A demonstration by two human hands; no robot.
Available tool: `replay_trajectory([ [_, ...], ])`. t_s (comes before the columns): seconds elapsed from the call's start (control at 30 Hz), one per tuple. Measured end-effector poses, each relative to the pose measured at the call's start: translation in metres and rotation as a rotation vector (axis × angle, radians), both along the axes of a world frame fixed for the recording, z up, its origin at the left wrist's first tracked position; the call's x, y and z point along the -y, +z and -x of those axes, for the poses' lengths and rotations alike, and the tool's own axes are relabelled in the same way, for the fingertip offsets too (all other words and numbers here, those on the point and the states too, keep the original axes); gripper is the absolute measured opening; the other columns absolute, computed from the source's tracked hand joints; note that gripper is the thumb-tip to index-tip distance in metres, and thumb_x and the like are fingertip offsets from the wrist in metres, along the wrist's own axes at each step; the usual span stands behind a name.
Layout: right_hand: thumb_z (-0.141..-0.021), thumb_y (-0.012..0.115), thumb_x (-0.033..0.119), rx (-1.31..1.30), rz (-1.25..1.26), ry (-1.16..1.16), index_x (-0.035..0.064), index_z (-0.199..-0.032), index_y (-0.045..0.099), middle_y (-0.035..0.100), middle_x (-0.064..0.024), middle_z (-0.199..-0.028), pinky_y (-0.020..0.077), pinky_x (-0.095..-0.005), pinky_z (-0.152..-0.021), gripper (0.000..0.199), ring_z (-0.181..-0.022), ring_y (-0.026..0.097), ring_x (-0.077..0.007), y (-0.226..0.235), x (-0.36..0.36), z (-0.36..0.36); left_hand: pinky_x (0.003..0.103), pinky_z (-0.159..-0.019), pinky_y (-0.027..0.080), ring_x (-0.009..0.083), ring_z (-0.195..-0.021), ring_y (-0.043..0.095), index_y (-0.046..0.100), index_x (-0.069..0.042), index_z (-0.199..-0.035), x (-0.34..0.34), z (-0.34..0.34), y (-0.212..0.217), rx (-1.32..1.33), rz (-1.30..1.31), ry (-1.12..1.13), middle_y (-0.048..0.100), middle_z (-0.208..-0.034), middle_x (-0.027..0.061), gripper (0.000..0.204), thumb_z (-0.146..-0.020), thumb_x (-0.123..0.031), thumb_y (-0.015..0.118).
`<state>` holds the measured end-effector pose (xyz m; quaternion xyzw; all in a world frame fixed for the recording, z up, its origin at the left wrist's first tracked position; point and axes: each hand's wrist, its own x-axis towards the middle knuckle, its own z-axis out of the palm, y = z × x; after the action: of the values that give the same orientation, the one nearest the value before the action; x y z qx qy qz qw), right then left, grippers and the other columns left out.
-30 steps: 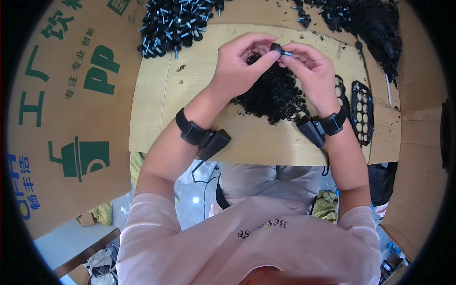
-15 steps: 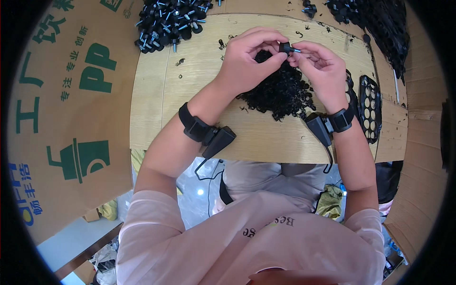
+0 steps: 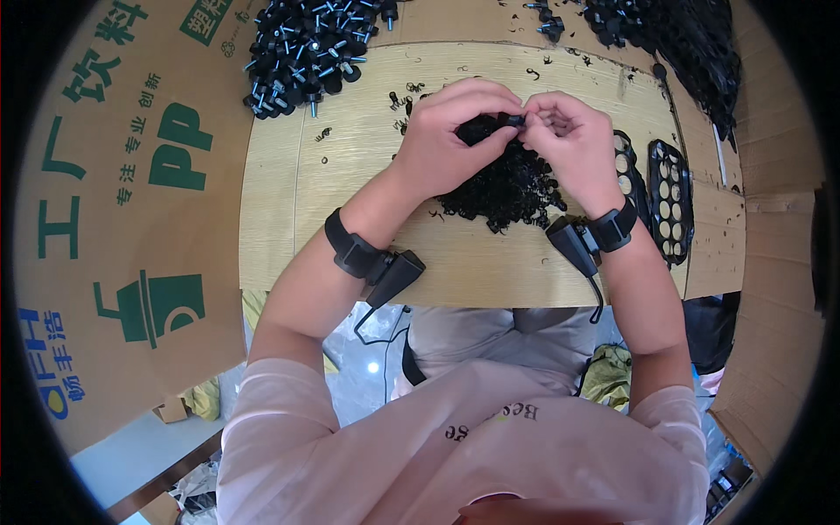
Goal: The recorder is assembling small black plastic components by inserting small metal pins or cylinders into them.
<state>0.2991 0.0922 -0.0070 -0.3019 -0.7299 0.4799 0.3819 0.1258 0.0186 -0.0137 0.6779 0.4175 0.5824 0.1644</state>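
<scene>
Between my hands is a small black-headed bolt [image 3: 515, 121], its metal stud mostly hidden by fingers. My left hand [image 3: 446, 136] is closed, thumb and forefinger pinching the black head. The fingertips of my right hand [image 3: 573, 144] are pinched together at the bolt's other end; whether they hold the stud or a bit of trimming, I cannot make out. Both hands hover over a heap of black rubbery scraps [image 3: 507, 194], many of them curled or ring-shaped. Each wrist wears a black strap with a small device.
A pile of black-headed bolts [image 3: 306, 57] lies at the far left. Black sheets with round holes [image 3: 670, 201] rest on the wooden tabletop [image 3: 350, 280] at right. More black moulded sheets [image 3: 700, 66] are heaped far right. Cardboard walls [image 3: 131, 262] flank both sides.
The stud stuck out visibly to the right before; now my right fingers cover it and sit closer to my left hand. The whole view has shifted slightly.
</scene>
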Motion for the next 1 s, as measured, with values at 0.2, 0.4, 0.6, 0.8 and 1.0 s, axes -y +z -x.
replay_trajectory([
  [0.2, -0.087, 0.058, 0.002, -0.106, 0.376, 0.219, -0.0038, -0.096, 0.063, 0.067, -0.0059, -0.082, 0.0517, -0.0223, -0.063, 0.012, -0.070, 0.064, -0.0100, 0.005, -0.005, -0.002, 0.030, -0.077, 0.054, 0.0222, -0.086, 0.066, 0.068, -0.001, -0.097, 0.000, -0.002, 0.001, -0.023, -0.064, 0.005, 0.066, -0.100, 0.0108, 0.030, -0.071, 0.012, 0.064],
  [0.4, -0.090, 0.053, 0.005, -0.145, 0.520, 0.308, -0.0019, -0.094, 0.062, 0.064, -0.0046, -0.080, 0.0500, -0.0221, -0.062, 0.011, -0.069, 0.062, -0.0108, 0.007, -0.004, -0.001, 0.028, -0.082, 0.055, 0.0197, -0.095, 0.064, 0.065, 0.001, -0.099, 0.000, -0.001, -0.003, 0.187, 0.013, -0.137, 0.058, -0.108, 0.0106, 0.032, -0.073, 0.018, 0.057],
  [0.6, -0.092, 0.054, 0.006, -0.151, 0.438, 0.306, 0.0007, -0.095, 0.061, 0.063, -0.0031, -0.079, 0.0484, -0.0210, -0.063, 0.009, -0.071, 0.060, -0.0093, 0.004, -0.006, -0.003, 0.032, -0.092, 0.054, 0.0217, -0.106, 0.060, 0.059, 0.005, -0.109, 0.000, 0.003, 0.000, 0.398, 0.046, -0.205, 0.055, -0.113, 0.0122, 0.034, -0.078, 0.019, 0.057],
  [0.8, -0.090, 0.063, 0.004, -0.266, 0.211, 0.223, 0.0021, -0.115, 0.063, 0.062, -0.0043, -0.101, 0.0494, -0.0211, -0.066, 0.026, -0.080, 0.062, -0.0090, 0.013, 0.002, 0.001, 0.031, -0.089, 0.056, 0.0177, -0.104, 0.061, 0.057, 0.005, -0.114, 0.002, 0.001, -0.001, 0.557, 0.204, -0.180, 0.060, -0.110, 0.0118, 0.029, -0.086, 0.009, 0.062],
  [1.0, -0.089, 0.068, 0.007, -0.146, 0.191, 0.262, 0.0008, -0.109, 0.068, 0.067, -0.0053, -0.103, 0.0488, -0.0198, -0.067, 0.021, -0.083, 0.065, -0.0088, 0.009, 0.001, -0.001, 0.028, -0.078, 0.059, 0.0171, -0.089, 0.066, 0.057, 0.005, -0.114, 0.004, -0.001, 0.004, 0.575, 0.286, -0.144, 0.065, -0.101, 0.0127, 0.025, -0.090, 0.000, 0.062],
])
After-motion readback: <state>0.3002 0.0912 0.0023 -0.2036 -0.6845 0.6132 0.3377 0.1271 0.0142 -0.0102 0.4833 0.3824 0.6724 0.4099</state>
